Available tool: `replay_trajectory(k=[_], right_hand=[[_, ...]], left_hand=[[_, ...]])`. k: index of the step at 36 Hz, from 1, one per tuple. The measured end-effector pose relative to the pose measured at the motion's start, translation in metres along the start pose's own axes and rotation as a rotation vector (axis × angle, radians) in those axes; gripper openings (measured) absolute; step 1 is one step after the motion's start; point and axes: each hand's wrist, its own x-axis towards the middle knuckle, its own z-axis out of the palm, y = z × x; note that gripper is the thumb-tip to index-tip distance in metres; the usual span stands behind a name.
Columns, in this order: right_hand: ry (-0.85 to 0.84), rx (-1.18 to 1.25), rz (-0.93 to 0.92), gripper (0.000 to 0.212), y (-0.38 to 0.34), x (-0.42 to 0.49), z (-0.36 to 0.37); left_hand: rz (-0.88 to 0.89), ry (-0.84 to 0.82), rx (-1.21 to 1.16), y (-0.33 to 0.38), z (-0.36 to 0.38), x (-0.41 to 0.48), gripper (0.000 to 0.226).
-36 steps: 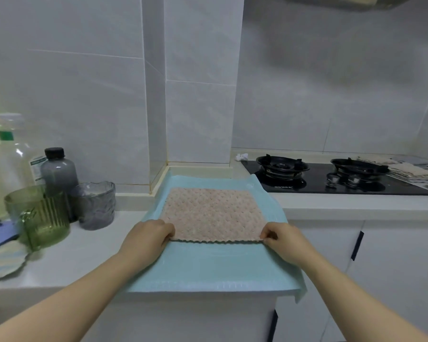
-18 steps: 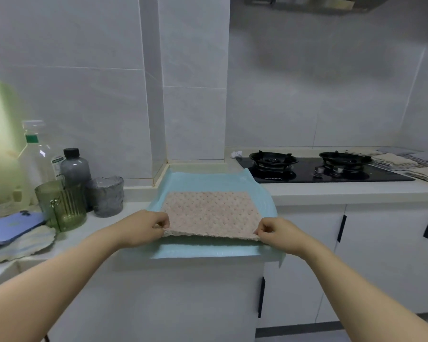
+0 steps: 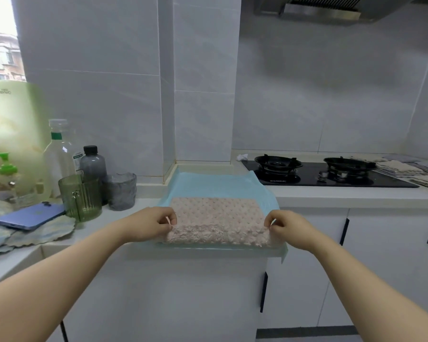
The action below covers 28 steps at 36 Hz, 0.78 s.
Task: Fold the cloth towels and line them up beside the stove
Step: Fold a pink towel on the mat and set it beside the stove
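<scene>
both hands pinching the pink towel (image 3: pixel 215 215)
your left hand (image 3: pixel 156 224) and right hand (image 3: pixel 286 227) each pinch a near corner, with that edge raised and its fluffy underside showing. the towel lies on a blue mat (image 3: pixel 208 183) on the bench (image 3: pixel 344 193), just left of the stove (image 3: pixel 331 176).

Both bare forearms were extended forward from the lower corners of the view, converging slightly. The left hand (image 3: pixel 153 224) was held knuckles up with its fingers curled, thumb and fingertips pinching the near left corner of the pink dotted fleece towel (image 3: pixel 215 213). The right hand (image 3: pixel 288 227) mirrored it, pinching the near right corner. The wrists were level and the hands well apart.
</scene>
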Motion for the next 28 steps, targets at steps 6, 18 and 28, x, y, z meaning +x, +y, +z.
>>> replay_trajectory(k=[6,18,28], right_hand=[[0.212,0.045,-0.015,0.023,0.008,0.026,0.004],[0.303,-0.045,-0.021,0.022,0.019,0.122,0.015],[0.316,-0.138,0.184,0.032,0.028,0.183,0.029]], left_hand=[[-0.005,0.159,-0.291,-0.007,-0.003,0.022,0.018],[-0.127,0.390,-0.479,-0.032,0.002,0.118,0.022],[-0.200,0.377,-0.257,-0.047,0.010,0.173,0.010]])
